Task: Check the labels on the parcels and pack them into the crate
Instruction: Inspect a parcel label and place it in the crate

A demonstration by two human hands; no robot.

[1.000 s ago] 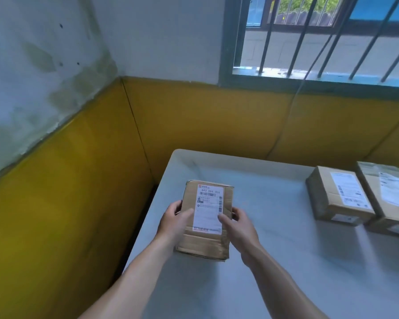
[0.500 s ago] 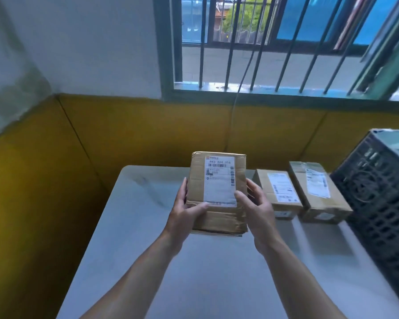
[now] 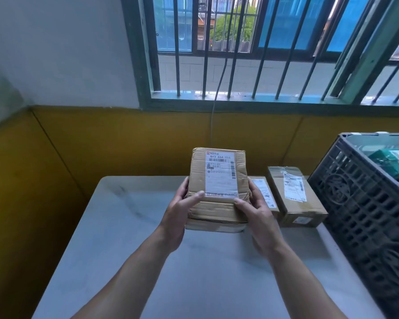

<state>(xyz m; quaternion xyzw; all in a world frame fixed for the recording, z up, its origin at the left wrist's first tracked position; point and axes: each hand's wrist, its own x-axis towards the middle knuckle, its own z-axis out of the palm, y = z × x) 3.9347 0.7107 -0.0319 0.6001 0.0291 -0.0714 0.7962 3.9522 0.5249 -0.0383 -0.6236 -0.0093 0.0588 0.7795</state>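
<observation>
I note the cardboard parcel (image 3: 218,187) at frame centre, lifted clear of the grey table (image 3: 124,226), its white label (image 3: 220,173) facing the camera. The left hand (image 3: 180,212) grasps its left edge, thumb on the front. The right hand (image 3: 256,212) grasps the right edge likewise. Right of centre, a half-hidden parcel (image 3: 264,192) and a taped parcel (image 3: 295,196) lie side by side on the table, beside the dark crate (image 3: 366,203) at the right edge.

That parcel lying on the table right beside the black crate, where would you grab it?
Probably by its short ends, coming from above. The parcel lies flat, label up, with another parcel close beside its left and the crate near its right, so the long sides look crowded; the near end is free.
</observation>
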